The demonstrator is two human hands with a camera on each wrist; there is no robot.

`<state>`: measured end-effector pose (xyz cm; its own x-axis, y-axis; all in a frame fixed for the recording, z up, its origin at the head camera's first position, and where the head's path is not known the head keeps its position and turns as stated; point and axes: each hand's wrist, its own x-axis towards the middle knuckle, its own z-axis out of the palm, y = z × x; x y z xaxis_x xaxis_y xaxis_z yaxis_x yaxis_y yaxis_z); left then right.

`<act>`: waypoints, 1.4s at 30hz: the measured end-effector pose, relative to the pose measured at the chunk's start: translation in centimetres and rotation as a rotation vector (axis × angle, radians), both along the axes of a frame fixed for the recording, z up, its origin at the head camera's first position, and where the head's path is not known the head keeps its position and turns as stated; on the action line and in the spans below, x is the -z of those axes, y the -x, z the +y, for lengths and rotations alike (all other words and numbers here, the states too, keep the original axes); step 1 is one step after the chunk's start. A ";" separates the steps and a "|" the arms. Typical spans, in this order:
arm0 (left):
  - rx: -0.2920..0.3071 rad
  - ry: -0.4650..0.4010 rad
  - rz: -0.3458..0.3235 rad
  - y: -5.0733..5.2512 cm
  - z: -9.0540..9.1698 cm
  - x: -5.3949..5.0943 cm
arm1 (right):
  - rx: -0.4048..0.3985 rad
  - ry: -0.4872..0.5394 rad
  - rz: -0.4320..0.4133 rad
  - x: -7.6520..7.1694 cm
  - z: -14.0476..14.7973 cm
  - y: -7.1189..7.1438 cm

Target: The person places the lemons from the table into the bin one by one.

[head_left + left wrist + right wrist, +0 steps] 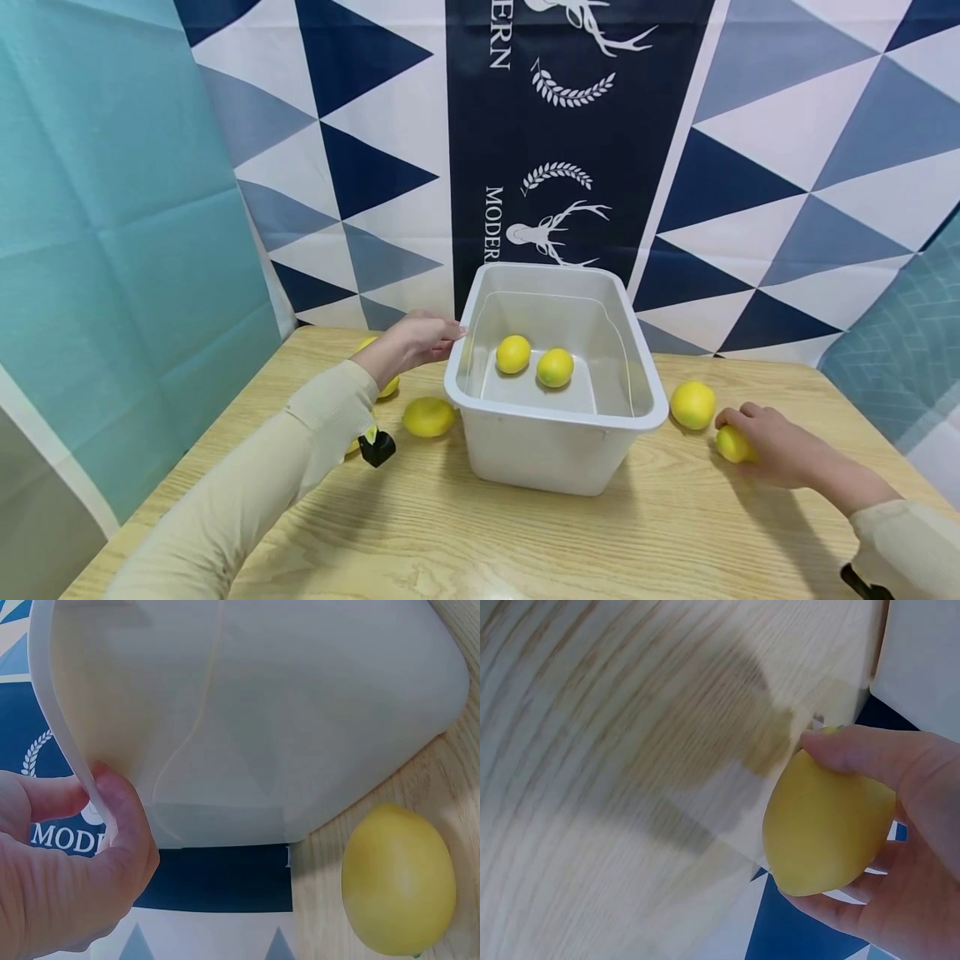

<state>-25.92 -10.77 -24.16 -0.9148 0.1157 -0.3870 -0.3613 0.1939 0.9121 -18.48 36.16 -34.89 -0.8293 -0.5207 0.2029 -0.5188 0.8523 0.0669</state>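
A light grey plastic bin (pixel 547 450) stands on the wooden table with two lemons, one (pixel 513 354) and another (pixel 555 367), on its floor. The left hand (pixel 420 337) pinches the bin's left rim; in the left wrist view that hand (pixel 82 847) has thumb and fingers on either side of the rim. To the right of the bin, the right hand (pixel 783 450) grips a lemon (pixel 733 445). Seen from the right wrist, the hand (pixel 900 817) holds this lemon (pixel 829 821) between thumb and fingers.
Another lemon (pixel 693 405) lies between the bin and the right hand. Left of the bin is a lemon (pixel 428 417), also in the left wrist view (pixel 399 879); more lemons are partly hidden behind the left arm. A patterned cloth (pixel 375 158) hangs behind the table (pixel 480 542).
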 end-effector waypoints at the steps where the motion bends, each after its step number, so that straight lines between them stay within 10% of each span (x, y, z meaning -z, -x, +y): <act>1: 0.001 0.004 0.001 0.0 0.0 0.0 | -0.006 0.000 -0.003 -0.1 -0.1 -0.1; 42: 0.014 0.017 0.010 0.0 -0.2 0.1 | -0.170 -0.011 0.169 -2.5 -2.4 -0.2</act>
